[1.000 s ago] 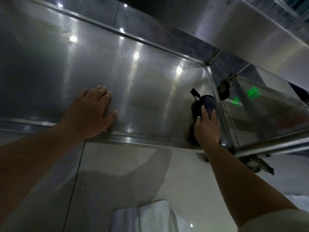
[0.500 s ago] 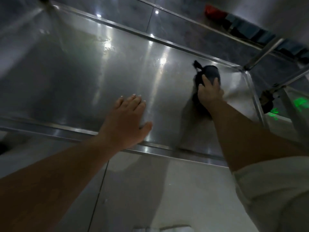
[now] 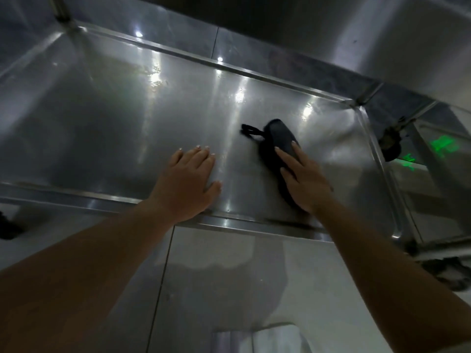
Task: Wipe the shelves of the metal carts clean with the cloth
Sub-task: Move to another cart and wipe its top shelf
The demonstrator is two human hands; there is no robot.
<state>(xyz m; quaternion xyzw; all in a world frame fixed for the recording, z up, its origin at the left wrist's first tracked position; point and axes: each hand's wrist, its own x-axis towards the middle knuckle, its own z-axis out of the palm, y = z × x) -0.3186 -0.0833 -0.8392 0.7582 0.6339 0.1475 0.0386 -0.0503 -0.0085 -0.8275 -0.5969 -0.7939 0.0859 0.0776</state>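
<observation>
Steel shelf [image 3: 107, 128] of cart mid-wipe: right hand [image 3: 304, 179] presses flat, fingers spread, on dark cloth [image 3: 276, 149] w/ cloth lying right of shelf centre. Left hand [image 3: 188, 182] open, palm down, bracing near front rim, holding nothing. Next prob. needs sweeping cloth leftward across unwiped area, w/ left hand shifted clear.
</observation>
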